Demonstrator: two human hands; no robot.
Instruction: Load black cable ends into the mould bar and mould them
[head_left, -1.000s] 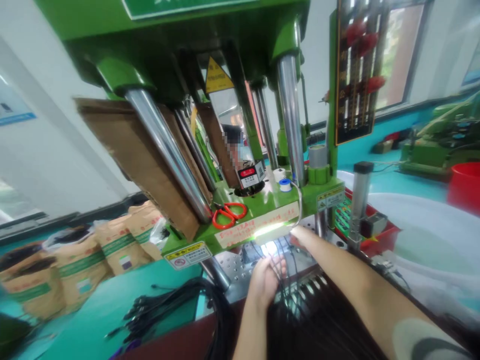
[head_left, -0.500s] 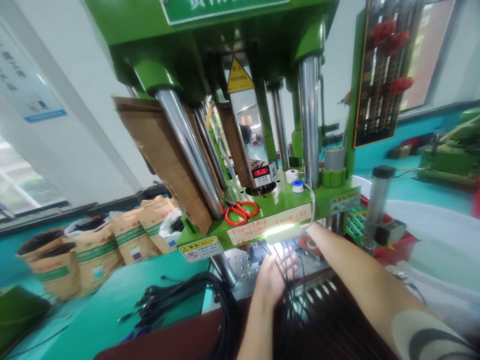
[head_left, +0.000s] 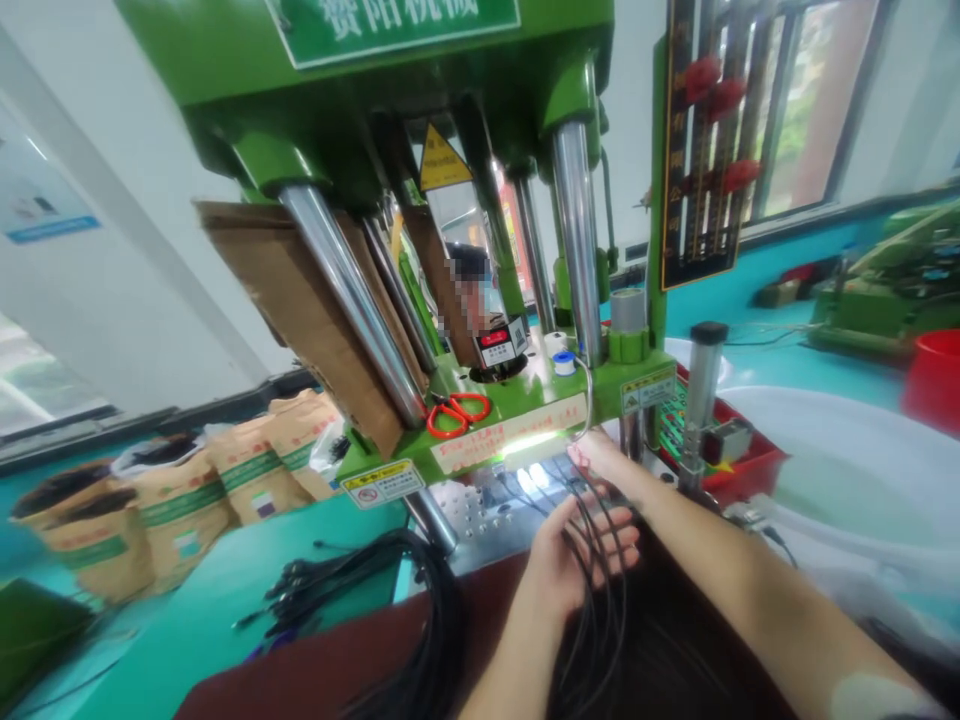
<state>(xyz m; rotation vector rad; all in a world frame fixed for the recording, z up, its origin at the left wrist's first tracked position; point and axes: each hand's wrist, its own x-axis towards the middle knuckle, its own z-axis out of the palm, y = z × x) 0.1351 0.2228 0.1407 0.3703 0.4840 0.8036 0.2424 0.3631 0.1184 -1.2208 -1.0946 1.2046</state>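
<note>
Both hands are near the front edge of the green plate (head_left: 536, 395): the left hand (head_left: 585, 555), palm up, fingers loosely spread, bears several black cables (head_left: 622, 600); the right hand (head_left: 594, 455) is under that edge, its grip impossible to tell. Red-handled scissors (head_left: 457, 408) lie along the edge, above a pale strip (head_left: 480, 443) of illegible red handwriting. Higher, a green sign (head_left: 405, 25) ends "机械"; a black panel (head_left: 709, 150) shows "有限公司".

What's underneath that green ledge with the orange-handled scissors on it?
A dotted metal plate, with black cables leading toward it across the left hand. Whatever lies farther back is hidden by the green ledge.
</note>
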